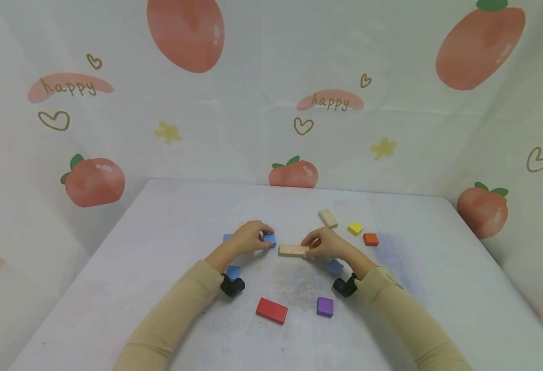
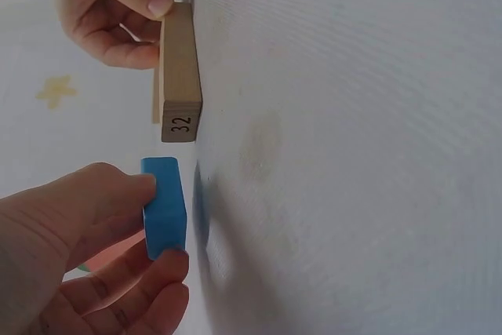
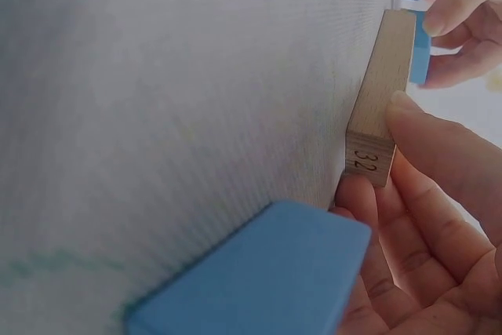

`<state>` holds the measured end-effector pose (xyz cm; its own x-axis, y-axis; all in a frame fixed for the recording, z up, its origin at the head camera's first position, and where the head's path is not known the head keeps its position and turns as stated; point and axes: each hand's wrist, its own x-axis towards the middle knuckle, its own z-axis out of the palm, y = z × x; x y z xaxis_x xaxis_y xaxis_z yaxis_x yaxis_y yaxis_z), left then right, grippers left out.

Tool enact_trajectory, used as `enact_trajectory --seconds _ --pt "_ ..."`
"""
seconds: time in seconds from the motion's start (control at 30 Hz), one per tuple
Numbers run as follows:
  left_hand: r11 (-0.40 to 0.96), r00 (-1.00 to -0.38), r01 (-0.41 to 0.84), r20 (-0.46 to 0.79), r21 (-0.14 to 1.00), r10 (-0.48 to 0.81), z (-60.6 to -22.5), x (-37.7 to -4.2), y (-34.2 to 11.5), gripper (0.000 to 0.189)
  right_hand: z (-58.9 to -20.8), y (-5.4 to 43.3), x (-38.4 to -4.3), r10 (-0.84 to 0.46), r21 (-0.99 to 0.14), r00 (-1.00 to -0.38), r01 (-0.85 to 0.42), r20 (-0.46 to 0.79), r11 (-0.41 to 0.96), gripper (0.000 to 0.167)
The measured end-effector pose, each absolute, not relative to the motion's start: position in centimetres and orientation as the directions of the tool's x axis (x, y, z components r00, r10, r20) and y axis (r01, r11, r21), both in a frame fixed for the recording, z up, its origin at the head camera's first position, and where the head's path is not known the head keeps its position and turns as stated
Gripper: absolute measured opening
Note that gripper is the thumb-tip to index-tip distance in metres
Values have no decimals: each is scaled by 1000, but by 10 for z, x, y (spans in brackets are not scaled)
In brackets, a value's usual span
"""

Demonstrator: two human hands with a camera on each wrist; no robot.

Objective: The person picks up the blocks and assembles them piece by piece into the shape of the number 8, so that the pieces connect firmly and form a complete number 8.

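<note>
Between the thumb and fingers of my left hand (image 1: 247,238) a small blue block (image 2: 165,208) is pinched, close over the white table. My right hand (image 1: 328,244) grips the right end of a long plain wooden block (image 1: 292,251), thumb on one side and fingers on the other. This wooden block lies on the table and has "32" on its end face, seen in both wrist views. The blue block is just left of the wooden block's left end, with a narrow gap in the left wrist view. Another blue block (image 3: 259,272) lies near my right wrist.
Near my left forearm are a blue block (image 1: 233,272) and another partly hidden blue block (image 1: 227,237). A red block (image 1: 272,310) and a purple block (image 1: 325,307) lie toward the front. Behind my right hand are wooden (image 1: 328,218), yellow (image 1: 355,229) and orange-red (image 1: 371,239) blocks.
</note>
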<state>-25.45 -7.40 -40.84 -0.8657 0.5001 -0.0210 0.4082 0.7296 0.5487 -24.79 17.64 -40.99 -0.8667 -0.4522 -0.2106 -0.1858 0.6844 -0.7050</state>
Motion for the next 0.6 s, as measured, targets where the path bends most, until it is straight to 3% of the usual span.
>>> enact_trajectory --seconds 0.6 --pt "739 -866 389 -55 550 497 -412 -258 -65 34 -408 176 -247 -456 -705 -864 -185 -216 685 25"
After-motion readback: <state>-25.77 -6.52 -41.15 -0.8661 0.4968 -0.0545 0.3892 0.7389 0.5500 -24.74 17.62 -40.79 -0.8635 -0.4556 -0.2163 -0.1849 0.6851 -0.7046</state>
